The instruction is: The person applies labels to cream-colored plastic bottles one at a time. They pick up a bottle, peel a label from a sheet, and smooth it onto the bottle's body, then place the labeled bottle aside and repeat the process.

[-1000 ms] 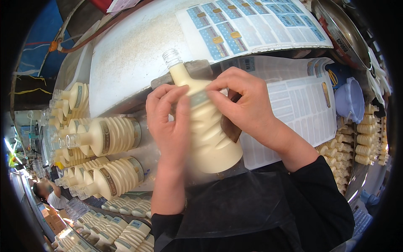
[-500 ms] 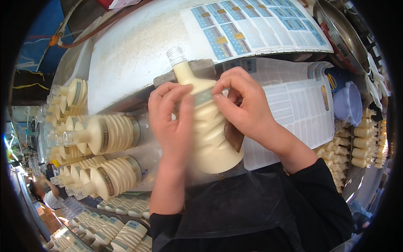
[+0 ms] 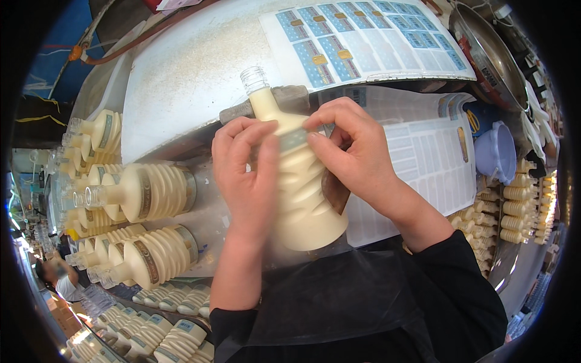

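Observation:
A cream-coloured bottle with a ribbed, twisted body and a clear threaded neck lies in front of me, its neck pointing away. It rests on a dark support block. Across its shoulder runs a greenish, see-through label strip. My left hand, slightly blurred, pinches the strip's left end between thumb and fingers. At the other end, my right hand is closed in a pinch on the strip, thumb and forefinger close to the bottle's surface. My fingers hide both label ends.
Blue and gold label sheets lie on a white board beyond the bottle. A mostly peeled sheet is at the right, near a lilac bucket. Similar labelled bottles lie stacked at left. A person is far left.
The view has shifted slightly. Both hands stay at the bottle's shoulder with the label strip, and their pinch looks nearly the same.

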### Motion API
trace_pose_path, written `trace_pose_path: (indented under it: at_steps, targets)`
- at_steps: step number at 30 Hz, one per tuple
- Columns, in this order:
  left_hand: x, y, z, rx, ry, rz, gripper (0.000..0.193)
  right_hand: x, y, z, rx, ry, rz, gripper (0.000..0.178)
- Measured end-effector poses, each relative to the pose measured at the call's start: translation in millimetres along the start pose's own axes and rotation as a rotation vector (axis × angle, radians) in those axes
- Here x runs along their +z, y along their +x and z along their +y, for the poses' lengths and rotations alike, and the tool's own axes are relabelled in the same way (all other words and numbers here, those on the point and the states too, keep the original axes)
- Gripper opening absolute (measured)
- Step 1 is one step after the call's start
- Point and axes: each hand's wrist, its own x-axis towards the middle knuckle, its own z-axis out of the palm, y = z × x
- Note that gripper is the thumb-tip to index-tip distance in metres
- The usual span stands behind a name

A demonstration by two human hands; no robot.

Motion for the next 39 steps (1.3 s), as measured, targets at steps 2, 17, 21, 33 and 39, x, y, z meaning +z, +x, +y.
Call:
trace_pose_path:
  at_steps: [2,17,21,33,39]
  targets:
    - [0,0,1,-0.002,0.005,0.0,0.014,0,0,1,-0.017,-0.003,0.003,0.012]
    - [-1,1,2,-0.011,0.006,-0.005,0.015,-2,1,-1,0.115,0.126,-0.042,0.009]
    - [-1,1,0,-0.005,-0.006,-0.004,0.015,-5,-5,0,0.018,-0.026,-0.007,0.018]
    - [-1,0,-2,0.0,0.003,0.003,0.015,-3,-6,-12,0.217,0.277,-0.082,0.027]
    - [0,1,0,-0.011,-0.004,-0.002,0.013,3,4,-16,0.29,0.417,-0.034,0.034]
